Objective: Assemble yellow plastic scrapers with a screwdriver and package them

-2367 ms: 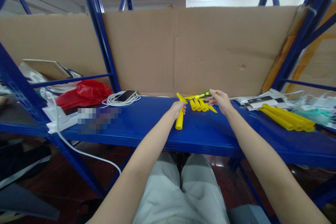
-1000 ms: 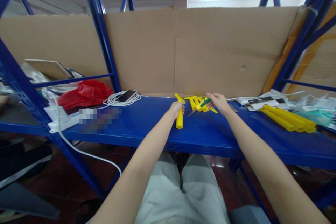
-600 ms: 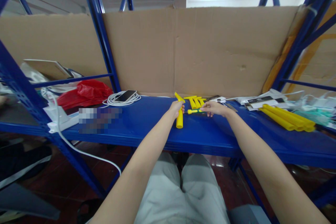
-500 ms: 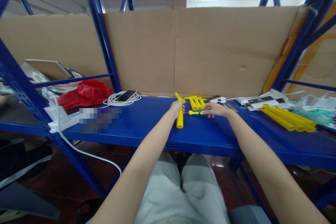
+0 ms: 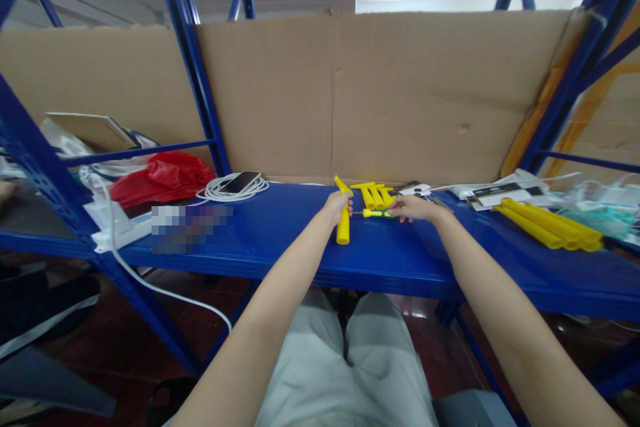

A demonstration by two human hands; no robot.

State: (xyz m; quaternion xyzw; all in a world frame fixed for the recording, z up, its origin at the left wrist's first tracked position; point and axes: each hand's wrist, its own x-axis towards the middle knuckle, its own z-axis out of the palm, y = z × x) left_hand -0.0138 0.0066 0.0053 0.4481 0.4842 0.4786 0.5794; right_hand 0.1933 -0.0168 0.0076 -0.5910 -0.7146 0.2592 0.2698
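Note:
My left hand [image 5: 339, 207] is closed around a yellow T-shaped handle [image 5: 343, 230], whose wider end points toward me. In my right hand [image 5: 407, 207] is a screwdriver with a yellow and green grip [image 5: 377, 213], its thin shaft pointing left toward the handle. The shaft's tip is at my left fingers, and whether it enters the handle is hidden. Just behind the screwdriver, several more yellow T-shaped handles [image 5: 369, 196] lie side by side on the blue shelf [image 5: 280, 230].
Several yellow tubes [image 5: 545, 223] lie at the right. A coiled white cable [image 5: 227, 192] with a phone [image 5: 243, 181] on it and a red plastic bag [image 5: 163, 177] are at the left. Cardboard [image 5: 400, 93] stands along the back; blue posts [image 5: 193, 80] rise at the sides.
My right hand and the screwdriver have shifted slightly to the right, and more of the shaft shows. My left hand keeps its hold on the yellow handle.

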